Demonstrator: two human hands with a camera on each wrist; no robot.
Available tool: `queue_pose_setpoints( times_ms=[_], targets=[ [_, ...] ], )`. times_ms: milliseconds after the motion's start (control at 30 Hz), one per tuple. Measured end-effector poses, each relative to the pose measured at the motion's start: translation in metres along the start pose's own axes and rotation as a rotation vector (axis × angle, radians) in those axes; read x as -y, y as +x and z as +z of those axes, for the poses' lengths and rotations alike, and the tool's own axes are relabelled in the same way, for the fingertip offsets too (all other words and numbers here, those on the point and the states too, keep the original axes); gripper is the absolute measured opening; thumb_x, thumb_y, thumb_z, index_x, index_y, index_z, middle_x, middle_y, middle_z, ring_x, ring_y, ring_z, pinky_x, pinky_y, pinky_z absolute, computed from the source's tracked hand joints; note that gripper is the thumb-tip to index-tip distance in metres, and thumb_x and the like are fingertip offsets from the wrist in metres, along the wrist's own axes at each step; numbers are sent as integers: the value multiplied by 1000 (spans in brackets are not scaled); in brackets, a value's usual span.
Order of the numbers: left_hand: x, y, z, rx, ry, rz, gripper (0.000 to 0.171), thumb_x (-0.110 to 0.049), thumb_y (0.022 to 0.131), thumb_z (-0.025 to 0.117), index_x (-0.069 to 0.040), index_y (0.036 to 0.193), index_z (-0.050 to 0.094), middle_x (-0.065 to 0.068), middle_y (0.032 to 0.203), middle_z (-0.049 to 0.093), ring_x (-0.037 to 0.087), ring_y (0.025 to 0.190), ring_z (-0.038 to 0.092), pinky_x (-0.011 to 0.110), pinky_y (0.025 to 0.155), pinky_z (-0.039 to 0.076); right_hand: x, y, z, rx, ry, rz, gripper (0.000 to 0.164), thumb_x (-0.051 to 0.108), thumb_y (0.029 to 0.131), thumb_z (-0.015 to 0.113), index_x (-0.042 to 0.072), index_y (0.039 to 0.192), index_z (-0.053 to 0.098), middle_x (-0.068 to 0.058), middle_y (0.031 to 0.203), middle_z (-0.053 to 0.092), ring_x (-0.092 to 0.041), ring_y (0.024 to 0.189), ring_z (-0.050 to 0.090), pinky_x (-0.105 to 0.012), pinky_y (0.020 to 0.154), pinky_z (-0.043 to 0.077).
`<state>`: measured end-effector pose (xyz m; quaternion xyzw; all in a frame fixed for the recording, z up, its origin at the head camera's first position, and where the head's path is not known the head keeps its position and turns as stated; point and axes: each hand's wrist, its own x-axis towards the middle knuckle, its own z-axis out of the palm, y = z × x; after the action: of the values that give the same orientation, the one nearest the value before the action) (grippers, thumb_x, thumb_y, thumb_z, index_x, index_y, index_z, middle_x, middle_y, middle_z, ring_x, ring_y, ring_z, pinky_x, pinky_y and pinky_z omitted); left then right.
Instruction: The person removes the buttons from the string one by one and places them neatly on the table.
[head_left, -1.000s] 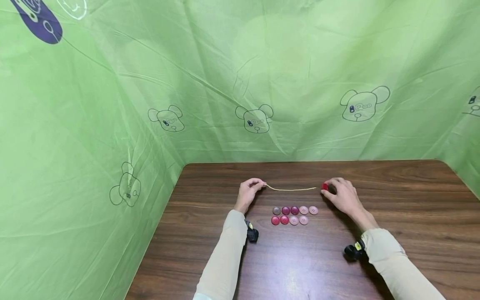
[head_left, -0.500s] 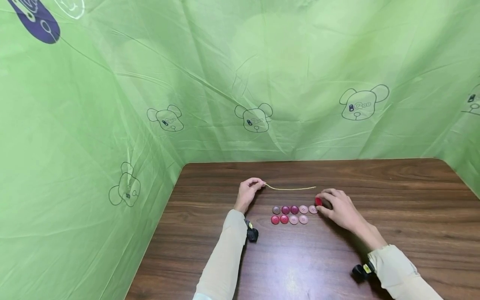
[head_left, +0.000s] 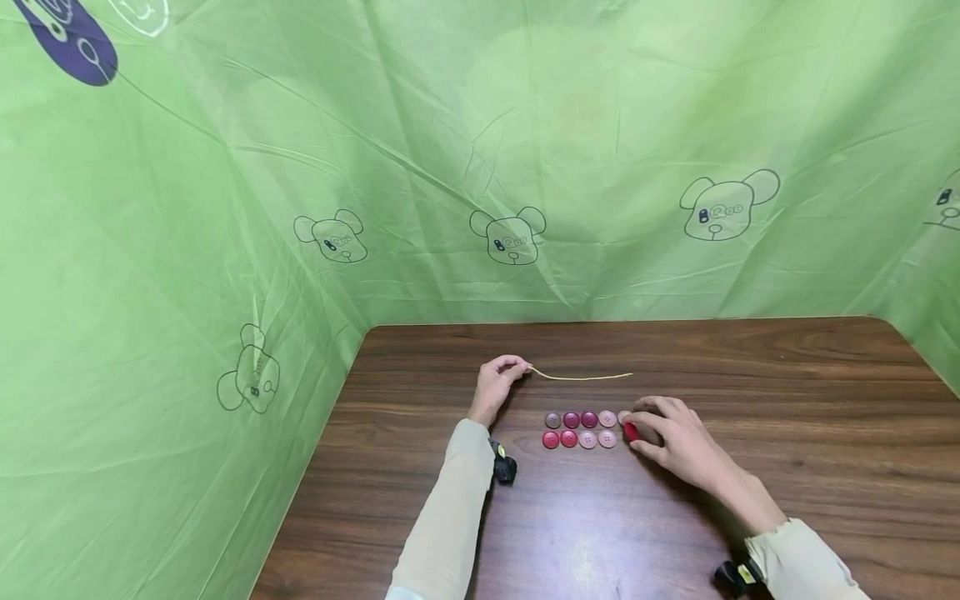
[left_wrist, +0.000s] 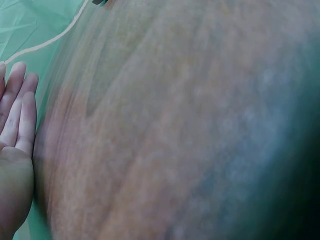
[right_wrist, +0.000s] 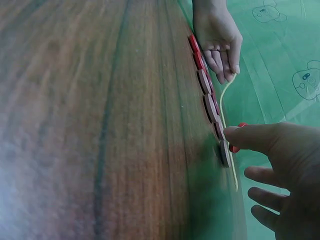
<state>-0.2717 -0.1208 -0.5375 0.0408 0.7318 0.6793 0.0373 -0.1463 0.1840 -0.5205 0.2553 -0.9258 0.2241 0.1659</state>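
A thin yellow cord (head_left: 581,378) stretches over the table, its left end pinched between thumb and fingers of my left hand (head_left: 497,387); its other end is free. My right hand (head_left: 686,442) holds a red button (head_left: 631,431) on edge between thumb and index finger, at the right end of two button rows. That hand partly covers the last pink button of the far row. In the right wrist view the red button (right_wrist: 241,138) shows at the thumb tip, the other fingers spread apart. The left wrist view catches only part of my left hand (left_wrist: 17,145).
The far row has a grey-brown button (head_left: 552,420), purple buttons (head_left: 580,420) and pink buttons (head_left: 607,419). Red buttons (head_left: 559,439) and pink buttons (head_left: 597,439) form the near row. A green cloth (head_left: 420,167) hangs behind and left of the wooden table (head_left: 450,342).
My right hand has come from beside the cord's free end toward me and slightly left, bringing the red button to the rows' right end. My left hand and the cord have stayed put.
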Motion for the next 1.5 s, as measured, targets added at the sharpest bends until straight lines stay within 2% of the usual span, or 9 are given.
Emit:
queue_pose_setpoints(
  times_ms=[167, 233, 467, 600, 733, 1000, 1300, 1367, 1500],
  targets=[
    [-18, -9, 1, 11, 17, 8, 20, -6, 92, 61, 11, 103, 65, 31, 105, 66, 46, 103, 60, 51, 92, 48, 2, -2, 0, 10, -8, -6, 40, 19, 72, 82, 12, 109, 71, -13, 115, 60, -34, 107, 51, -53, 84, 39],
    [-19, -10, 1, 8, 17, 8, 20, -6, 92, 61, 10, 102, 66, 31, 104, 66, 47, 103, 60, 51, 92, 48, 3, -3, 1, 22, -16, 1, 42, 20, 72, 82, 12, 112, 71, -13, 116, 60, -34, 107, 51, -53, 84, 40],
    [11, 4, 2, -60, 47, 18, 11, -15, 89, 67, -5, 92, 72, 10, 91, 73, 28, 91, 67, 28, 79, 53, 4, -6, 4, 32, -32, 10, 47, 21, 72, 82, 10, 116, 69, -15, 118, 59, -35, 109, 50, -54, 86, 40],
    [11, 3, 2, -66, 54, 16, 11, -16, 88, 68, -6, 92, 72, 7, 89, 73, 25, 89, 67, 26, 78, 53, 4, -7, 6, 24, -32, 6, 47, 21, 72, 82, 9, 116, 69, -15, 117, 60, -36, 109, 51, -54, 85, 41],
    [11, 3, 2, -64, 49, 11, 15, -18, 88, 69, -5, 93, 72, 11, 91, 73, 26, 90, 68, 29, 80, 53, 5, -7, 7, 8, -35, -1, 46, 21, 72, 82, 10, 115, 69, -14, 116, 60, -35, 109, 51, -54, 83, 42],
    [7, 2, 1, -22, 6, 5, 20, -14, 90, 66, 3, 100, 69, 24, 101, 70, 41, 101, 64, 47, 91, 50, 5, -8, 10, -22, -36, -16, 45, 19, 72, 82, 9, 114, 69, -13, 114, 61, -34, 107, 53, -53, 81, 42],
    [-20, -12, 0, 15, 9, 7, 22, -6, 92, 61, 12, 104, 65, 32, 104, 66, 47, 104, 60, 52, 93, 48, 5, -10, 11, -29, -39, -18, 45, 18, 71, 83, 8, 113, 70, -13, 113, 61, -32, 108, 53, -50, 82, 41],
    [-20, -12, 1, 15, 15, 11, 22, -6, 92, 61, 12, 104, 65, 32, 104, 65, 47, 103, 61, 50, 93, 49, 5, -10, 11, -29, -39, -18, 43, 19, 71, 83, 8, 111, 70, -12, 112, 61, -32, 108, 52, -50, 82, 41],
    [-5, -4, 0, 1, 6, 10, 20, -8, 92, 63, 8, 102, 67, 30, 103, 67, 45, 102, 61, 49, 91, 50, 5, -9, 12, -34, -41, -19, 40, 19, 71, 83, 10, 108, 71, -12, 112, 61, -32, 107, 52, -50, 82, 41]
  ],
)
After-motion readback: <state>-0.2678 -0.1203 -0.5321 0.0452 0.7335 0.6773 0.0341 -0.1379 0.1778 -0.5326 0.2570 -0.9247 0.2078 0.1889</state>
